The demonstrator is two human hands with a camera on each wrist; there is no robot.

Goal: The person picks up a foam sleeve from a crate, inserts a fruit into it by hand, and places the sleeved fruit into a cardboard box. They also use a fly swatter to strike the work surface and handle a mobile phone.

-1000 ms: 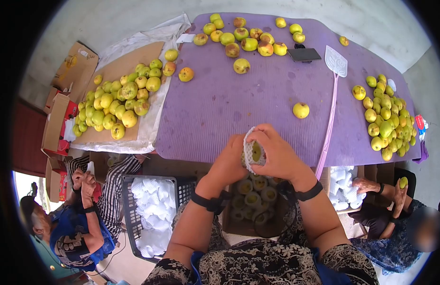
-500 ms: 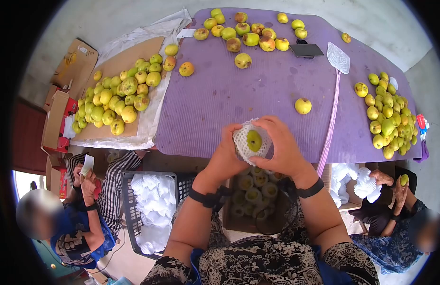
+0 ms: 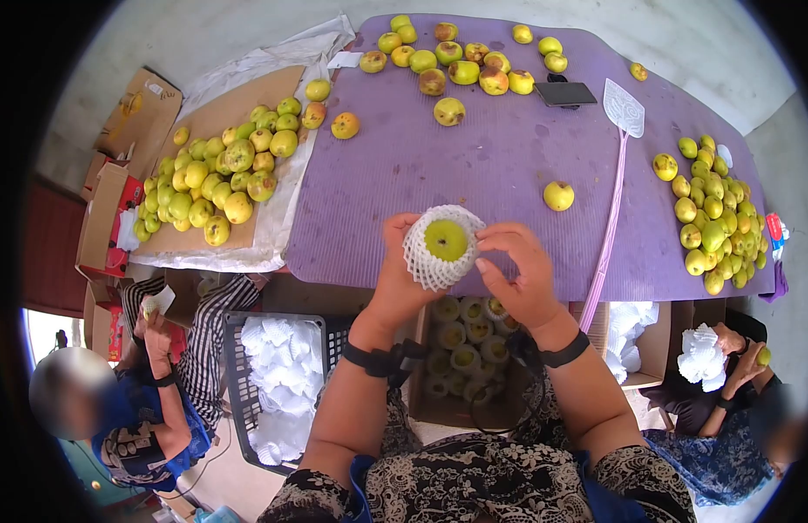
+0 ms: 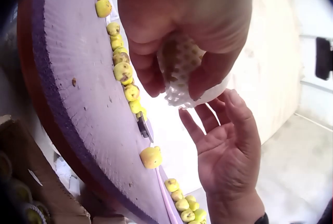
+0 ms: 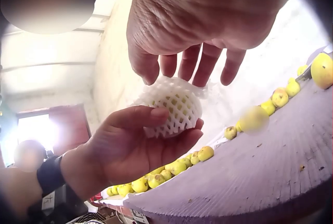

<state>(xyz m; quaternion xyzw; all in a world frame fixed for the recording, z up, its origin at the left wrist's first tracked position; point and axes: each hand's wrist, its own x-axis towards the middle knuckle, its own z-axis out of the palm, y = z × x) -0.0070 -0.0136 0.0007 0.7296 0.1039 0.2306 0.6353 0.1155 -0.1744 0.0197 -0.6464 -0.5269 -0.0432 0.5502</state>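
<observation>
Gripping green apple (image 3: 446,240) in white foam net (image 3: 424,264) with left hand (image 3: 397,283), mid-frame above near edge of purple surface (image 3: 378,196), likely for steadiness; touching net's right side with right hand (image 3: 523,272), fingers loosely spread, presumably for light support.

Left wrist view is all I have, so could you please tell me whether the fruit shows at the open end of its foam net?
Observer: Yes, the head view shows the green fruit bare at the open end of the white foam net, facing the camera.
Operator: Thank you. Are there more nets close by?
Observer: Yes, the head view shows a black crate holding a heap of loose foam nets, near the table, on the person's left.
</observation>
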